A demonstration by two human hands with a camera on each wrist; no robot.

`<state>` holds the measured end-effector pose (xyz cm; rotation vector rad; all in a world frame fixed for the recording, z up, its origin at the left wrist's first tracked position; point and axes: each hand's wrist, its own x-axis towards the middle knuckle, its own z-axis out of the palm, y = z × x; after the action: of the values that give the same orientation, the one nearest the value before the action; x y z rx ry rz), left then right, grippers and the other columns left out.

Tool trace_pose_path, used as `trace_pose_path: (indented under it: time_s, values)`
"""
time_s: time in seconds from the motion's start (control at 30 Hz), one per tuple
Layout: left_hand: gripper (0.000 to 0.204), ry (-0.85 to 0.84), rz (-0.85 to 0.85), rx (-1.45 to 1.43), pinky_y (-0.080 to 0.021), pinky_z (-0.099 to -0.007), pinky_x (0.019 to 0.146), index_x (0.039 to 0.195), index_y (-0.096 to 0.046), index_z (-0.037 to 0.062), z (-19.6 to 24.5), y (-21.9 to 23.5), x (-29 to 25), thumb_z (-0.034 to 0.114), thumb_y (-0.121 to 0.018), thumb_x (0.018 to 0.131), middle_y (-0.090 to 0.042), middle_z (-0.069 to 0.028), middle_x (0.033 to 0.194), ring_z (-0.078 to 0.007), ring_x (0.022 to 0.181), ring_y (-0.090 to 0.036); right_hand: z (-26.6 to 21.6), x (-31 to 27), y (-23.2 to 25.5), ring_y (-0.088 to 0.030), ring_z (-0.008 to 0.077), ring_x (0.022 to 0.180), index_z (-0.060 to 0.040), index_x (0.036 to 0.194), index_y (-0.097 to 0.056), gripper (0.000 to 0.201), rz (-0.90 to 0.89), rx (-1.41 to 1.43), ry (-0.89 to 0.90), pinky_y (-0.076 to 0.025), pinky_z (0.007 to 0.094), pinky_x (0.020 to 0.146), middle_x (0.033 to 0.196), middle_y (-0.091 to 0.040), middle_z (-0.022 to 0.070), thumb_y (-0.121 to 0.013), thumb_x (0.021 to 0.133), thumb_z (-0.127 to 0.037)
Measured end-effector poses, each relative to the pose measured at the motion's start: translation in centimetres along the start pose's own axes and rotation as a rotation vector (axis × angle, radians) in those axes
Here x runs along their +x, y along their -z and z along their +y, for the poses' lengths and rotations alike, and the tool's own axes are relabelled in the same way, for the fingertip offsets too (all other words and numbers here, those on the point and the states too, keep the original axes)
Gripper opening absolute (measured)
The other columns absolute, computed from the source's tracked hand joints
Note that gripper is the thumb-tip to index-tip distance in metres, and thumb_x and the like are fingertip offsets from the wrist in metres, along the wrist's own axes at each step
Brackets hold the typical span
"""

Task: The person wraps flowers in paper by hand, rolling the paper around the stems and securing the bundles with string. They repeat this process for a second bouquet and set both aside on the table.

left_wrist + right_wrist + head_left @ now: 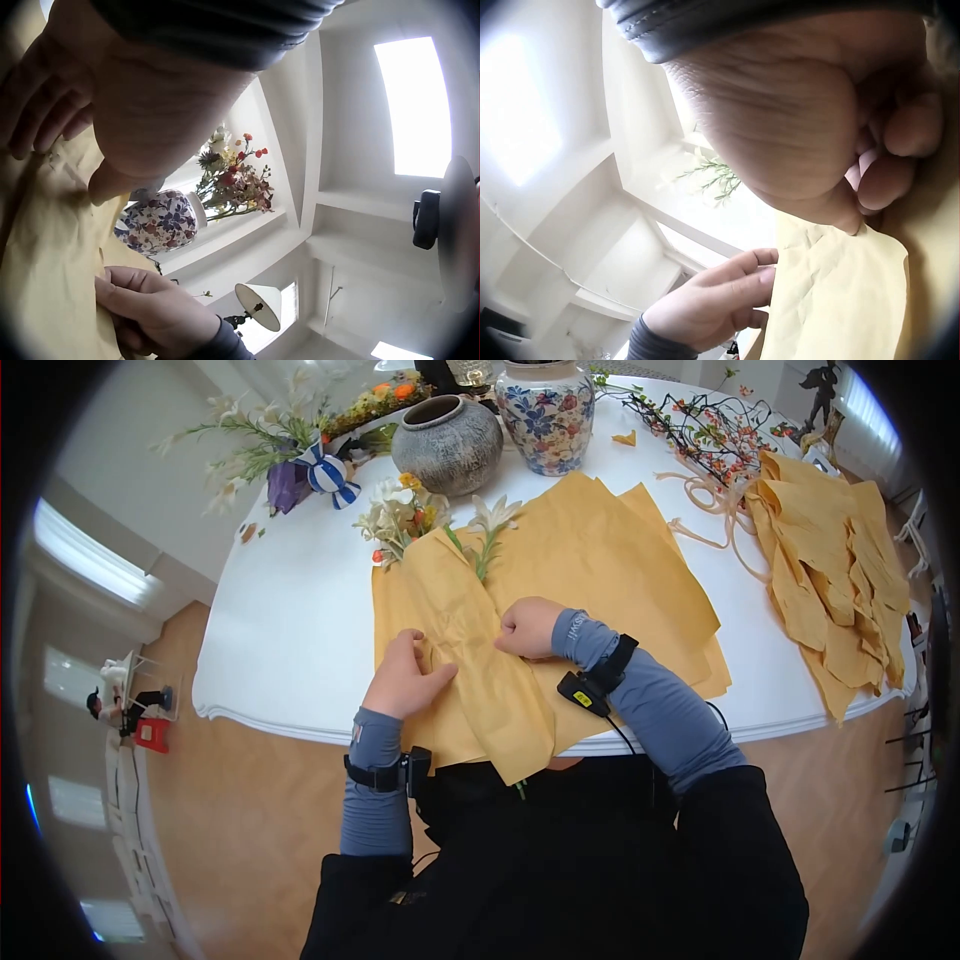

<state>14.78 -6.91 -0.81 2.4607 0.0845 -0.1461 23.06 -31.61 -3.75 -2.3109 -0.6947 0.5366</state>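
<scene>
In the head view, folded yellow wrapping paper lies around a bunch of artificial flowers. Their blooms poke out at the top beside a white lily, and a bit of green stem shows at the bottom. My left hand rests on the fold's left side with fingers and thumb spread. Across from it, my right hand pinches the paper's right edge between thumb and curled fingers; the right wrist view shows this paper edge under the thumb. More yellow sheets are spread beneath.
A grey rounded pot and a floral vase stand behind the paper on the white table. Crumpled yellow paper hangs over the right edge, near a pale ribbon and berry branches. Other flowers lie back left.
</scene>
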Motion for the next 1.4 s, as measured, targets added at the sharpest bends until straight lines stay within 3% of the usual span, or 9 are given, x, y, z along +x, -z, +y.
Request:
trace_pose_path:
  time_s: [0.1, 0.37, 0.47, 0.57, 0.73, 0.83, 1.1, 1.27, 1.4]
  values:
    - [0.070, -0.008, 0.060, 0.256, -0.049, -0.0449, 0.097, 0.137, -0.044, 0.0026, -0.5, 0.7, -1.6, 0.023, -0.074, 0.077, -0.049, -0.0241, 0.127, -0.0414, 0.114, -0.056, 0.3, 0.1, 0.4, -0.063, 0.0272, 0.064, -0.0049, 0.077, -0.066, 0.032, -0.042, -0.026, -0.038, -0.051, 0.0402, 0.066, 0.068, -0.066, 0.0129, -0.063, 0.086, -0.036]
    - [0.052, 0.039, 0.343, 0.478, -0.048, -0.0467, 0.096, 0.128, -0.051, -0.0020, -1.9, 1.7, -1.0, 0.003, -0.063, 0.077, -0.053, -0.0232, 0.119, -0.0422, 0.115, -0.054, 0.1, -0.9, 2.2, -0.064, 0.0216, 0.063, -0.0069, 0.080, -0.069, 0.027, -0.139, 0.055, -0.167, -0.051, 0.0380, 0.065, 0.068, -0.068, 0.0075, -0.066, 0.083, -0.034]
    - [0.044, -0.229, 0.534, 0.571, -0.052, -0.0429, 0.086, 0.123, -0.055, -0.0042, -0.6, 1.2, 0.0, 0.004, -0.066, 0.081, -0.060, -0.0195, 0.106, -0.0351, 0.103, -0.061, 0.2, -1.0, 2.2, -0.063, 0.0210, 0.061, -0.0082, 0.079, -0.068, 0.025, -0.109, 0.004, -0.149, -0.051, 0.0376, 0.064, 0.066, -0.066, 0.0066, -0.067, 0.083, -0.033]
    - [0.047, -0.089, 0.197, -0.136, -0.053, -0.0328, 0.068, 0.118, -0.058, -0.0059, 0.9, 0.1, 1.6, 0.026, -0.075, 0.088, -0.067, -0.0107, 0.086, -0.0196, 0.072, -0.064, 0.0, -1.3, 2.2, -0.061, 0.0190, 0.059, -0.0057, 0.076, -0.067, 0.032, -0.129, 0.065, -0.178, -0.050, 0.0361, 0.061, 0.063, -0.064, 0.0064, -0.069, 0.084, -0.036]
    - [0.057, 0.156, -0.035, -0.254, -0.056, -0.0335, 0.075, 0.121, -0.056, -0.0094, 0.2, -0.7, 8.8, 0.027, -0.079, 0.085, -0.069, -0.0162, 0.099, -0.0202, 0.087, -0.068, 0.5, -0.7, 1.6, -0.064, 0.0204, 0.063, -0.0069, 0.078, -0.069, 0.030, -0.104, 0.033, -0.183, -0.051, 0.0368, 0.064, 0.067, -0.067, 0.0069, -0.070, 0.083, -0.037]
    - [0.069, 0.130, -0.186, -0.906, -0.057, -0.0346, 0.084, 0.123, -0.054, -0.0094, 1.9, -0.9, 9.7, 0.032, -0.087, 0.078, -0.067, -0.0159, 0.112, -0.0251, 0.098, -0.069, 0.9, -0.5, 1.6, -0.064, 0.0214, 0.060, -0.0069, 0.077, -0.069, 0.027, -0.064, 0.011, -0.172, -0.052, 0.0377, 0.061, 0.065, -0.067, 0.0072, -0.070, 0.081, -0.034]
    - [0.062, 0.079, 0.227, -0.593, -0.055, -0.0332, 0.080, 0.119, -0.050, -0.0093, 1.9, -4.0, 11.2, 0.016, -0.082, 0.073, -0.067, -0.0150, 0.106, -0.0223, 0.089, -0.067, -0.4, -1.4, 2.5, -0.058, 0.0159, 0.048, -0.0080, 0.073, -0.059, 0.027, -0.059, 0.170, -0.267, -0.048, 0.0336, 0.049, 0.059, -0.062, 0.0050, -0.076, 0.079, -0.029]
    - [0.066, 0.070, 0.216, -0.754, -0.056, -0.0340, 0.080, 0.122, -0.046, -0.0091, 0.7, -4.2, 11.8, 0.016, -0.082, 0.073, -0.065, -0.0161, 0.108, -0.0234, 0.093, -0.067, -0.5, -0.6, 2.1, -0.057, 0.0151, 0.049, -0.0059, 0.078, -0.055, 0.032, -0.079, 0.096, -0.275, -0.047, 0.0332, 0.048, 0.061, -0.060, 0.0043, -0.079, 0.079, -0.027]
    - [0.067, 0.049, 0.252, -0.726, -0.056, -0.0351, 0.083, 0.124, -0.045, -0.0099, 0.3, -4.4, 12.2, 0.016, -0.082, 0.073, -0.065, -0.0184, 0.113, -0.0254, 0.097, -0.067, -3.2, -1.2, 0.8, -0.066, 0.0212, 0.069, -0.0013, 0.095, -0.062, 0.039, 0.175, -0.095, -0.127, -0.053, 0.0339, 0.065, 0.078, -0.065, 0.0099, -0.078, 0.080, -0.033]
